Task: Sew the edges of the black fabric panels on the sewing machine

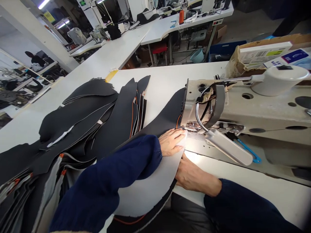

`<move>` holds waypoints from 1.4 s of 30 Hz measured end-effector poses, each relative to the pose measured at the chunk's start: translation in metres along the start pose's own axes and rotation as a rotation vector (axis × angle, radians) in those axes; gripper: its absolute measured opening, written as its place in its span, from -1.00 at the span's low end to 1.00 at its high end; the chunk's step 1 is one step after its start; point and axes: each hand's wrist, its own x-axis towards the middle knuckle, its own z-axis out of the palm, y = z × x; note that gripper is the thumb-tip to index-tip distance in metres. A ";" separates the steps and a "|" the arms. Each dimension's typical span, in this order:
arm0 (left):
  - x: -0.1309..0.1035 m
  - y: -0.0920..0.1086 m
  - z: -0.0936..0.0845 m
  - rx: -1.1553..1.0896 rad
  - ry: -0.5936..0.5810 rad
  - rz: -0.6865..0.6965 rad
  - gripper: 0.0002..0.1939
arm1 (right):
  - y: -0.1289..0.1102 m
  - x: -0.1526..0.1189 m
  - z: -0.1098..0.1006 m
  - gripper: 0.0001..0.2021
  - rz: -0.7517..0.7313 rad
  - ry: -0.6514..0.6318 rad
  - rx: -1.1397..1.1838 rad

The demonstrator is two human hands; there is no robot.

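My left hand (172, 141) lies flat, fingers stretched out, on the pale grey underside of a cut fabric panel (150, 189), close to the sewing machine's (213, 106) needle area. Below it, my right hand (194, 176) is closed on the panel's right edge; its fingertips are hidden under the material. A black panel (167, 111) with orange stitching reaches under the machine head. The presser foot (191, 126) stands just beyond my left fingertips, lit by a small lamp (229, 147). Part of the material hangs over the table's front edge toward my lap.
Stacks of black cut panels (80, 113) cover the left of the white table (160, 76), some with orange-marked ends. A white thread cone (279, 79) tops the machine. Behind it is a cardboard box (239, 61). An orange thread spool (181, 16) stands on a farther table.
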 end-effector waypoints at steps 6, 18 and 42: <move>0.002 0.008 -0.002 0.015 -0.015 -0.047 -0.37 | -0.011 0.000 -0.003 -0.81 -0.036 -0.077 -0.153; -0.028 0.079 -0.017 0.057 -0.252 -0.372 -0.44 | -0.122 -0.024 0.033 -0.54 0.101 0.231 -0.450; 0.003 0.062 -0.011 0.166 -0.322 -0.314 -0.69 | -0.076 -0.010 0.015 -0.58 0.188 0.021 -0.512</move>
